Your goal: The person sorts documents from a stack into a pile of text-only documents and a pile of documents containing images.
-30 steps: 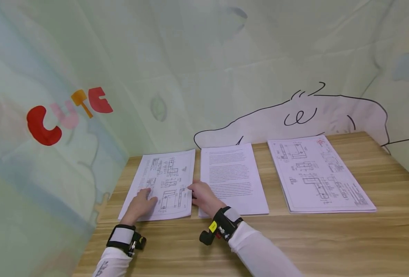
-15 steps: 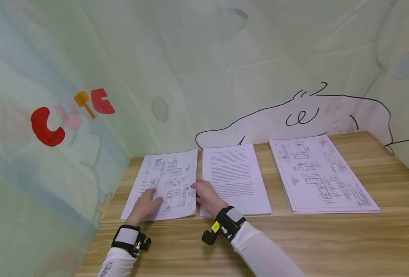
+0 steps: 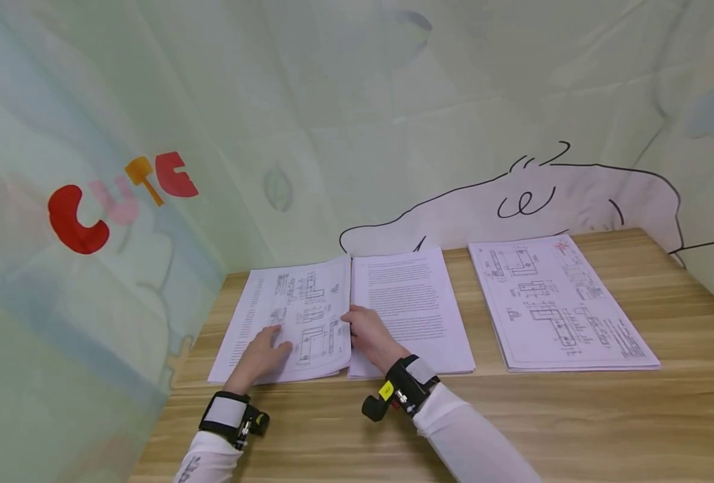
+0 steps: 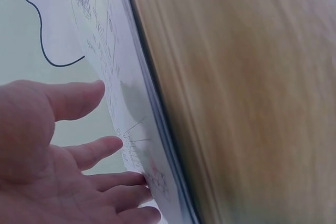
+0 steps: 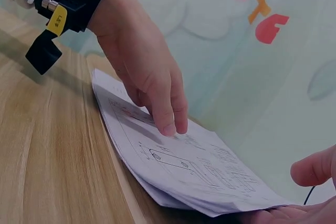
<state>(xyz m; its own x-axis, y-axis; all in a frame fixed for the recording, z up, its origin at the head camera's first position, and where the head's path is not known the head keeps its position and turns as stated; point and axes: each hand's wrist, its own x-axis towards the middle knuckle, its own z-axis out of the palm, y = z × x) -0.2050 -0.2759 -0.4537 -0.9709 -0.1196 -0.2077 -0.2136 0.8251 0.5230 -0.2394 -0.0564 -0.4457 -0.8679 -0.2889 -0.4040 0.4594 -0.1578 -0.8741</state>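
Note:
A stack of paper with line drawings of brackets (image 3: 317, 288) lies at the left of the table. My left hand (image 3: 262, 357) is over its lower left part, fingers spread and fingertips touching the top sheet. In the right wrist view the stack's near edge (image 5: 205, 203) bows upward, with sheets parted from those below. The fingers of my right hand (image 3: 372, 337) are under that raised right edge. Its thumb (image 5: 311, 170) stands apart from the paper. Beside it lies a stack of printed text pages (image 3: 402, 295), partly covered by my right hand.
A third stack with similar drawings (image 3: 550, 295) lies further right on the wooden table (image 3: 514, 416). A printed cloth backdrop (image 3: 309, 134) borders the table at the back and left. Both wrists wear black straps with cameras (image 3: 402, 389).
The right edge of the left stack's upper sheets has risen and shifted right, up to the text pages. My right hand has moved right with it; the left hand has slid slightly right.

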